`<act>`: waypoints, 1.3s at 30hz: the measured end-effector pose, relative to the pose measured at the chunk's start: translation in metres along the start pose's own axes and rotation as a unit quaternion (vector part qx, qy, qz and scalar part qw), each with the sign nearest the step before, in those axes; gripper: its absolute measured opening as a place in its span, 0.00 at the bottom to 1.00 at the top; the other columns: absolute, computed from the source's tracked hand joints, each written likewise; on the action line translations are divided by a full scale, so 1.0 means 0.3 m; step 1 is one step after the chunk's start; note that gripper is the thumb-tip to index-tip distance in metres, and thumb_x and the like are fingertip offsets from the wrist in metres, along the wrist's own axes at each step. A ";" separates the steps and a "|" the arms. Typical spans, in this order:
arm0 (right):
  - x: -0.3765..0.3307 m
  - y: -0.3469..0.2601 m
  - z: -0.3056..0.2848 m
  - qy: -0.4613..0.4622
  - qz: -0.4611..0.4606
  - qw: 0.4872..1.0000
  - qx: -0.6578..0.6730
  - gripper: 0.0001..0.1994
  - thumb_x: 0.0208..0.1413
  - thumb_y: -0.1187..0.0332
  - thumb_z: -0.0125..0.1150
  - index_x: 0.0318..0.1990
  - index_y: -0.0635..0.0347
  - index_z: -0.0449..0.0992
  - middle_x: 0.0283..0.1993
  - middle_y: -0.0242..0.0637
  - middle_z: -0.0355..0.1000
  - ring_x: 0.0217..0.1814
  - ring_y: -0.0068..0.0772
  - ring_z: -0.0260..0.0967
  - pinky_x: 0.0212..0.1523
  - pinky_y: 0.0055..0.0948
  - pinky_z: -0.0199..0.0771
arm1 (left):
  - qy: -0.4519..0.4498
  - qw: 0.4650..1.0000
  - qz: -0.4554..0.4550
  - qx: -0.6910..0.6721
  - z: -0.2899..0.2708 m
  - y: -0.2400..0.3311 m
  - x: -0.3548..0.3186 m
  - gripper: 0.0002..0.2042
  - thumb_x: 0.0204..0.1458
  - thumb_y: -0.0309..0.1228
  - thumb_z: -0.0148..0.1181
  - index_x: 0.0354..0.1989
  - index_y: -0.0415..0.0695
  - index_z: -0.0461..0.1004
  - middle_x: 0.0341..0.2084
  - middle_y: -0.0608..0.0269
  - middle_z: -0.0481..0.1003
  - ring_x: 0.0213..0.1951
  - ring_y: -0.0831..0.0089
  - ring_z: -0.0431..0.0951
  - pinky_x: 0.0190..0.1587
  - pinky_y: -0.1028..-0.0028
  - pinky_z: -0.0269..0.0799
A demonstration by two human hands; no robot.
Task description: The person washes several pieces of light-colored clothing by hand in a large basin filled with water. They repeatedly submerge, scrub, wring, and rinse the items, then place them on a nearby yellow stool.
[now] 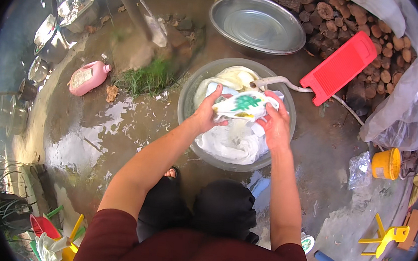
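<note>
Over the basin, my left hand (206, 114) and my right hand (276, 128) each grip one end of a crumpled white packet (244, 103) with green and yellow print. It looks like a soft plastic bag, though its opening cannot be made out. Beneath it stands a round grey basin (183, 133), heaped with white laundry (232, 145) and a cream cloth (229, 76). The end of a pale hose (279, 81) hangs over the basin's far right rim. My fingers partly hide the ends of the packet.
A large metal tub (256, 27) stands beyond the basin. To its right, a red washboard (338, 67) leans near stacked logs (326, 13). A pink jug (88, 77) lies on the wet ground at left. A yellow bucket (386, 163) and yellow stool (385, 235) are at right.
</note>
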State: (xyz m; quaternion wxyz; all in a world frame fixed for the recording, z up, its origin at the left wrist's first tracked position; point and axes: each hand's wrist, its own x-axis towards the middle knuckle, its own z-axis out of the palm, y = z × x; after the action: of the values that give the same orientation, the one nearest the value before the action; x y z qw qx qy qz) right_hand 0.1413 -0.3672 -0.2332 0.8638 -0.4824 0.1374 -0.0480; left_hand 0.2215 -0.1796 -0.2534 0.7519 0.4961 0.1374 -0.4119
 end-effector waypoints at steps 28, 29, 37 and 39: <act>0.108 0.647 -0.288 -0.075 0.043 0.757 -0.648 0.07 0.55 0.67 0.55 0.41 0.56 0.72 0.38 0.39 0.75 0.38 0.38 0.71 0.41 0.34 0.69 | -0.003 0.620 0.112 0.777 -0.306 -0.230 0.136 0.28 0.47 0.33 0.61 0.59 0.51 0.61 0.57 0.51 0.61 0.57 0.50 0.64 0.58 0.57 0.63; 0.128 0.651 -0.286 -0.065 0.031 0.859 -0.507 0.08 0.54 0.68 0.58 0.41 0.56 0.72 0.38 0.36 0.74 0.38 0.33 0.70 0.40 0.31 0.69 | -0.002 0.637 0.103 0.764 -0.286 -0.213 0.125 0.30 0.47 0.33 0.61 0.61 0.51 0.59 0.58 0.51 0.60 0.58 0.49 0.63 0.59 0.58 0.62; 0.033 0.093 0.031 -0.110 0.030 0.993 0.017 0.08 0.57 0.69 0.59 0.43 0.57 0.71 0.40 0.29 0.71 0.40 0.23 0.70 0.40 0.26 0.74 | -0.055 0.876 0.139 0.458 -0.203 -0.011 0.027 0.26 0.50 0.35 0.61 0.58 0.42 0.64 0.46 0.53 0.72 0.50 0.65 0.70 0.53 0.67 0.65; 0.030 0.053 0.027 -0.092 0.008 0.995 -0.048 0.08 0.57 0.71 0.57 0.44 0.58 0.71 0.40 0.31 0.71 0.40 0.25 0.71 0.39 0.27 0.74 | -0.044 0.918 0.192 0.345 -0.183 0.074 -0.075 0.21 0.53 0.33 0.57 0.53 0.39 0.66 0.41 0.55 0.73 0.45 0.67 0.71 0.49 0.68 0.66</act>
State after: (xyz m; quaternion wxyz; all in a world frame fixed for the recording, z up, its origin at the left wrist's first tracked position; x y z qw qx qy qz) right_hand 0.1514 -0.3540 -0.2444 0.8487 -0.5248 0.0636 0.0106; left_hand 0.2353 -0.1177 -0.2514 0.6044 0.7226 -0.1448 -0.3026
